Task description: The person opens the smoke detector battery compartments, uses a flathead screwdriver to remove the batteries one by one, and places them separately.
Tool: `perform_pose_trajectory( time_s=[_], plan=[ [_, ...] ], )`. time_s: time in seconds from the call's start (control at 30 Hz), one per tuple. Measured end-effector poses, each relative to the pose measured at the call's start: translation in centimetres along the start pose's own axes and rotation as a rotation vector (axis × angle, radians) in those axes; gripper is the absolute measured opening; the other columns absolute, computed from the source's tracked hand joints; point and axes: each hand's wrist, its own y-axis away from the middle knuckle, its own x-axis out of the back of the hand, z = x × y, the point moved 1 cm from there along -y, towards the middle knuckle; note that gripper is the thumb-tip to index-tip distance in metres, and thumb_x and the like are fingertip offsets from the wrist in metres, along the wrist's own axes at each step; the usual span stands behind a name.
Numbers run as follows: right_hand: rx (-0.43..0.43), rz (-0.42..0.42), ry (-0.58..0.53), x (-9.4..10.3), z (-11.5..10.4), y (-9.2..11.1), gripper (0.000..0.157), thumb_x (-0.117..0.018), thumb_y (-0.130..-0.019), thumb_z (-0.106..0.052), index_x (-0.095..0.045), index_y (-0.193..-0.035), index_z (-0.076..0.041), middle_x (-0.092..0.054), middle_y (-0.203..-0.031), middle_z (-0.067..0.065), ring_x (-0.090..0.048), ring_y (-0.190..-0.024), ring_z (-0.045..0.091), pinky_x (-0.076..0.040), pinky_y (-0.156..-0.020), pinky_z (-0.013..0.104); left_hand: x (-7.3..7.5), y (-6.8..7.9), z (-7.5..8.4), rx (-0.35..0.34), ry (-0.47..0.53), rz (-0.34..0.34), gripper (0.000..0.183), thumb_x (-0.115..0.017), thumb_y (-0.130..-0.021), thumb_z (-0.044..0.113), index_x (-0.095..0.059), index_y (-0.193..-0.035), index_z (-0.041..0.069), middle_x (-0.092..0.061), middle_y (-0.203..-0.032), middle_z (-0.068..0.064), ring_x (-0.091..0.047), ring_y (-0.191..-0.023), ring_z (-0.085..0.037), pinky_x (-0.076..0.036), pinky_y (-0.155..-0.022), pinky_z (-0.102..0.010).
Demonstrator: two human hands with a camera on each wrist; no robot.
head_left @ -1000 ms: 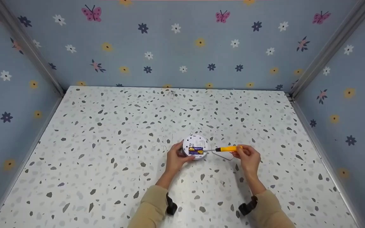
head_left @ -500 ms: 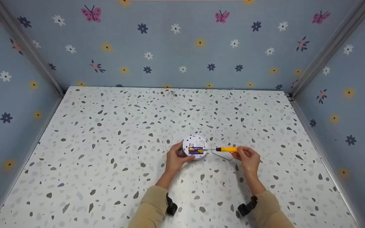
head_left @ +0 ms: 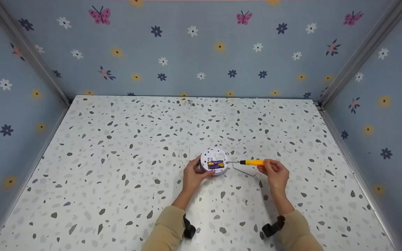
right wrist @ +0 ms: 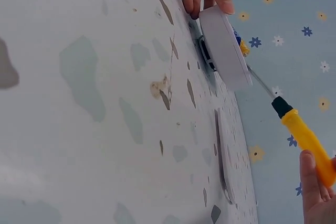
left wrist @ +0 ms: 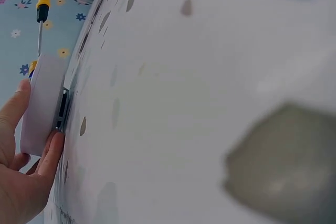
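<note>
My left hand (head_left: 192, 176) grips a round white battery-powered device (head_left: 216, 153) by its left side, tilted up off the table with its back facing me. Purple and yellow batteries (head_left: 216, 165) sit in its uncovered compartment. My right hand (head_left: 277, 176) pinches the handle of a yellow screwdriver (head_left: 254, 162) with a black collar. The shaft points left, and its tip is right at the device's right edge, beside the batteries. In the left wrist view the thumb lies on the device's back (left wrist: 44, 103), fingers underneath.
A thin white plate (right wrist: 223, 156) lies on the speckled table (head_left: 117, 195), just right of the device and below the screwdriver. Flower-patterned walls (head_left: 194, 52) stand behind and at both sides. Each wrist carries a black camera mount (head_left: 189, 228).
The screwdriver tip has drawn back to the right, from beside the batteries to the device's rim. My right hand has shifted slightly right; the left hand keeps its hold.
</note>
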Motion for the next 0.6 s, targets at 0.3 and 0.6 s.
perform_pose_trajectory(
  time_s=[0.3, 0.6],
  plan=[
    [-0.001, 0.021, -0.047, 0.1, -0.3, 0.2, 0.039, -0.068, -0.074, -0.036, -0.062, -0.095, -0.004, -0.064, -0.085, 0.015, -0.064, -0.069, 0.025, -0.052, -0.060, 0.027, 0.1, 0.4, 0.3, 0.017, 0.020, -0.015, 0.070, -0.077, -0.066, 0.020, -0.047, -0.123, -0.006, -0.053, -0.114, -0.020, -0.058, -0.077, -0.021, -0.049, -0.073, -0.029],
    [0.038, 0.019, -0.047, 0.2, -0.5, 1.1, 0.035, -0.068, -0.074, -0.036, -0.063, -0.094, -0.007, -0.064, -0.084, 0.013, -0.064, -0.070, 0.024, -0.052, -0.061, 0.026, 0.6, 0.4, 0.9, 0.082, -0.001, -0.022, 0.057, -0.069, -0.077, 0.023, -0.048, -0.121, -0.005, -0.055, -0.111, -0.015, -0.056, -0.066, -0.013, -0.048, -0.055, -0.020]
  ],
)
